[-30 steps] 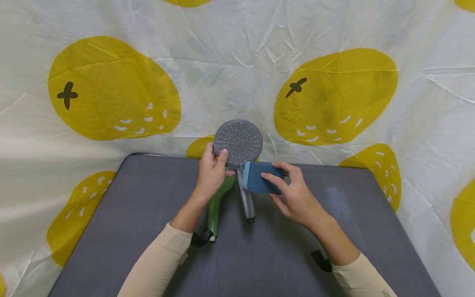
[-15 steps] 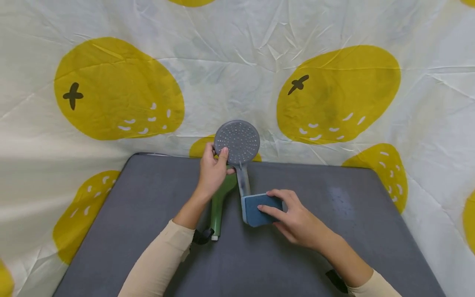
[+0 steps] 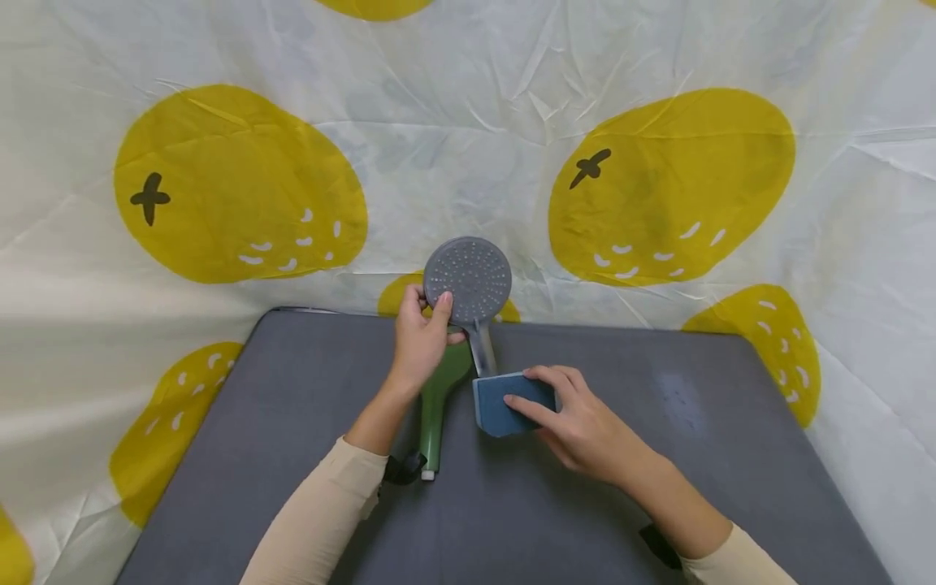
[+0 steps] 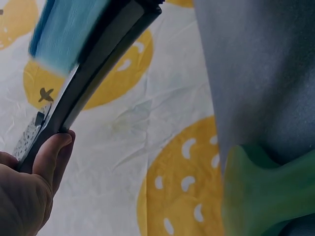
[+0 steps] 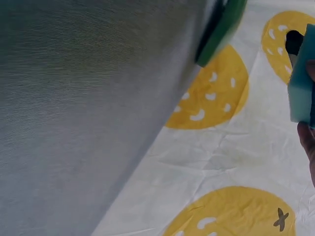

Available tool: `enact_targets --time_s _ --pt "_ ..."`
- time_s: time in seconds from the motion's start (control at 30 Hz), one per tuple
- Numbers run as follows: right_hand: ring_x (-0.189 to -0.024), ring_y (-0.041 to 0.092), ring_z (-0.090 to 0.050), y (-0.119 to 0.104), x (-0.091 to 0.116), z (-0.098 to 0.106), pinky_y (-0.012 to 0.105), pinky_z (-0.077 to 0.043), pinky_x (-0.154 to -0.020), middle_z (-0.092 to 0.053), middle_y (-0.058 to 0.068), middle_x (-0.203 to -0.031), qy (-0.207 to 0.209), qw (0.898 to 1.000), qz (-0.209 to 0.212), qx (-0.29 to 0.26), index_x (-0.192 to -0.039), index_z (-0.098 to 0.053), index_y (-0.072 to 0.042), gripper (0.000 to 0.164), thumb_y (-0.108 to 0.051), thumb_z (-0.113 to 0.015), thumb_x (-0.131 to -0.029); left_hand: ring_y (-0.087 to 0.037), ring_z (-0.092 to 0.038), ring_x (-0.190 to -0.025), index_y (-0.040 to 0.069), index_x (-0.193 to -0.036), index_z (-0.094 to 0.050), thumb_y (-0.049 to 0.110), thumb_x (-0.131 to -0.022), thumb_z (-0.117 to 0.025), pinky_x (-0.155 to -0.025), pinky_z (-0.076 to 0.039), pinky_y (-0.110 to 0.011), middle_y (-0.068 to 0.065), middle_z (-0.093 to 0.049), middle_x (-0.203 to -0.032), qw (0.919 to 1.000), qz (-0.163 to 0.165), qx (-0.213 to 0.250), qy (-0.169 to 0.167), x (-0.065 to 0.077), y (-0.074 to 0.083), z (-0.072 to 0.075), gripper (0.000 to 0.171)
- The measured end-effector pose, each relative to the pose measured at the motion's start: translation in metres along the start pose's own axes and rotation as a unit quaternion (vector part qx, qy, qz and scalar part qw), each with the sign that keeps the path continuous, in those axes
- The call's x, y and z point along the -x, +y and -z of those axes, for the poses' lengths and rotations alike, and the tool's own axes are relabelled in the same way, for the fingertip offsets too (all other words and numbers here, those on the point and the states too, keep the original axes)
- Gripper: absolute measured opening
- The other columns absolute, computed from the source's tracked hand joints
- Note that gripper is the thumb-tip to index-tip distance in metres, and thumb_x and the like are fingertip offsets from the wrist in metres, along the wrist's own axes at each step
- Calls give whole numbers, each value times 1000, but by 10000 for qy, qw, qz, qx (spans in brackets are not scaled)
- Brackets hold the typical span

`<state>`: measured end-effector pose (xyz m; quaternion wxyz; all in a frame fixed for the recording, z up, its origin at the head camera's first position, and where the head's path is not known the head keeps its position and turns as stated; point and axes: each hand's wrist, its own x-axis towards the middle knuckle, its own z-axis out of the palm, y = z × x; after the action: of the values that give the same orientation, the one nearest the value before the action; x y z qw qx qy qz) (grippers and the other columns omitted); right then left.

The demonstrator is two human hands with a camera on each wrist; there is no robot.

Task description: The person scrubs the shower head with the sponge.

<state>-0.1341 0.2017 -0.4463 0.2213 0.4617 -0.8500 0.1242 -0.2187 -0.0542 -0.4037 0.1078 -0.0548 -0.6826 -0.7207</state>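
Observation:
A round grey shower head point(image 3: 468, 276) is held up by my left hand point(image 3: 420, 345), its nozzle face toward the head camera. The thumb lies on the front near the rim and the other fingers go behind. My right hand point(image 3: 585, 422) pinches a blue sponge point(image 3: 515, 404) over the lower part of the silver handle point(image 3: 483, 349), hiding the handle's end. In the left wrist view the sponge point(image 4: 69, 34) lies along the handle point(image 4: 91, 73). The right wrist view catches only a bit of the sponge point(image 5: 300, 83) and the fingertips point(image 5: 306, 137) at its edge.
Behind the left hand, a green shower head point(image 3: 435, 406) lies on the dark grey table point(image 3: 585, 520). A white cloth point(image 3: 453, 162) with yellow fruit prints hangs along the far side and both flanks. A pale patch point(image 3: 676, 398) marks the tabletop at right.
The right hand has moved the sponge down the handle from just below the head, then slightly back up. The left hand keeps its grip on the shower head, almost still.

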Motion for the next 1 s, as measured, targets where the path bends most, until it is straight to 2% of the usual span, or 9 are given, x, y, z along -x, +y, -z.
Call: enact_targets --time_s 0.07,0.13,0.2,0.33,0.43,0.57,0.7,0.8,1.0 --pt "-121 43 -51 3 -6 4 52 -58 -91 -48 25 -143 0 9999 -127 75 -143 -60 -21 45 -15 -63 -99 -32 -73 -90 -5 -120 -44 13 -107 -55 -63 -65 -35 -22 -57 -114 10000 -26 -21 -66 2 0 -1 24" --pt "-121 44 -50 7 -14 7 53 -56 -93 -47 26 -143 41 9997 -214 138 -143 -60 -19 55 -9 -75 -91 -36 -73 -92 -5 -120 -44 13 -108 -54 -64 -65 -36 -24 -57 -116 9999 -79 -55 -130 3 0 -2 24" --pt "-120 46 -50 10 -21 11 55 -55 -94 -47 27 -143 132 9993 -271 202 -143 -61 -17 64 -7 -82 -83 -40 -73 -94 -4 -121 -43 13 -108 -53 -64 -65 -36 -25 -56 -119 9997 -117 -104 -207 5 1 -3 24" --pt "-120 48 -51 16 -30 17 57 -54 -95 -48 29 -143 331 9986 -325 253 -141 -63 -14 67 -6 -87 -79 -41 -73 -94 -3 -121 -43 14 -109 -53 -65 -65 -36 -25 -56 -121 9993 -160 -164 -311 5 4 -5 24" --pt "-120 48 -51 18 -30 17 57 -53 -95 -49 28 -142 311 9990 -273 174 -140 -63 -14 66 -5 -87 -78 -37 -73 -93 -3 -118 -43 15 -109 -53 -63 -65 -35 -24 -56 -121 9992 -167 -218 -304 2 6 -7 23" --pt "-121 44 -51 15 -25 15 55 -55 -94 -49 27 -142 96 9999 -95 37 -141 -62 -17 61 -5 -81 -84 -33 -72 -90 -2 -115 -43 15 -108 -53 -61 -65 -34 -22 -57 -120 9993 -104 -281 -222 -2 8 -7 22" --pt "-119 41 -52 5 -14 13 50 -59 -90 -50 24 -141 -117 9998 138 37 -141 -62 -21 40 -16 -56 -102 -33 -73 -88 -2 -114 -43 14 -107 -54 -60 -65 -34 -21 -58 -119 9993 -12 -329 -168 -5 9 -7 21" --pt "-117 39 -53 -2 -3 12 48 -60 -87 -51 22 -140 -146 9997 189 -61 -140 -63 -22 43 -25 -37 -106 -35 -73 -90 -2 -113 -42 14 -107 -55 -61 -65 -35 -22 -58 -120 9992 8 -365 -176 -5 10 -7 21" --pt "-118 38 -52 -11 11 13 50 -60 -86 -53 21 -139 -63 9996 96 -267 -139 -65 -23 44 -29 -34 -107 -34 -74 -89 -2 -112 -42 15 -107 -55 -60 -65 -35 -21 -59 -120 9990 35 -428 -131 -6 11 -7 21"
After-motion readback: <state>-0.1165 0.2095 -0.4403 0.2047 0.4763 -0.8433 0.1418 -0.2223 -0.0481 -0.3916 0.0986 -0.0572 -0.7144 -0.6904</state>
